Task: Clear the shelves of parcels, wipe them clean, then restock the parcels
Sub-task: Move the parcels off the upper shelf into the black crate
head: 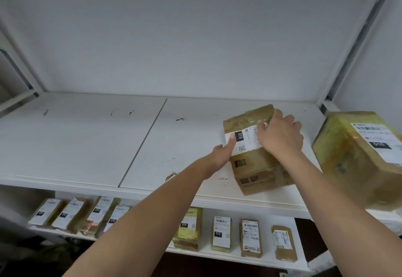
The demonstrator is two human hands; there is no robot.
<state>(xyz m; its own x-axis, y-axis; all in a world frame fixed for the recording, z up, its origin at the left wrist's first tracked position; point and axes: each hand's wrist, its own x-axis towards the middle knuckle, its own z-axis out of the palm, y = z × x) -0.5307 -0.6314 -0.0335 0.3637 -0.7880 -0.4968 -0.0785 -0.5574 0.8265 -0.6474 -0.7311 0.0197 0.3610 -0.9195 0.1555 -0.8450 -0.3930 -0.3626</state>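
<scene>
A brown cardboard parcel (250, 163) with a white "010" label lies on the white shelf (87, 146), right of its middle seam. My left hand (221, 155) grips the parcel's left side, thumb lying on the label. My right hand (280, 135) grips its top far edge, fingers curled over the back. A larger yellow-taped parcel (356, 159) sits at the shelf's right end, close beside the held one.
The lower shelf (269, 259) holds a row of several small labelled parcels (221, 233). Grey metal uprights (356, 44) frame the bay at both sides. Dark scuff marks (180, 119) dot the shelf board. The shelf's left half is bare.
</scene>
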